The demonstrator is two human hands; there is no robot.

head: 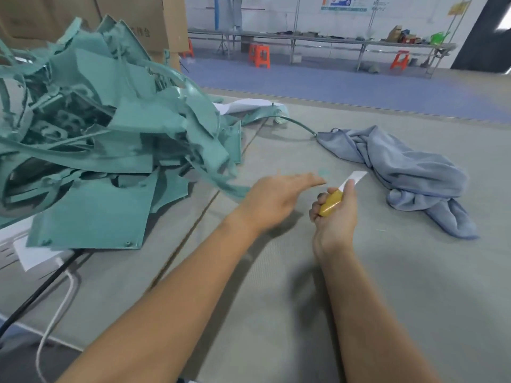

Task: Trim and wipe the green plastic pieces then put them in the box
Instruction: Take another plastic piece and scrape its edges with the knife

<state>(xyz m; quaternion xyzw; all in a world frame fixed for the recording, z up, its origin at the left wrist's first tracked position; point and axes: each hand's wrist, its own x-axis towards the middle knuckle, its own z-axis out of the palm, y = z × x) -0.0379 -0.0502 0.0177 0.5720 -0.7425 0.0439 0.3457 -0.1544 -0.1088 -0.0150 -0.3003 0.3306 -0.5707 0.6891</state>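
A tangled heap of green plastic pieces point(91, 139) is seen at the left of the grey table point(359, 286): matte teal sheets with ragged edges, thin curled strips and small screw holes. The left hand point(276, 197) is held flat above the table, fingers straight, nothing held. A yellow-handled knife point(336, 197) is gripped by the right hand point(334, 219), blade outward. A crumpled blue cloth point(409, 175) lies to the right.

My arms are bare to past the elbow; my left hand point(272, 200) and right hand point(336, 217) wear nothing.
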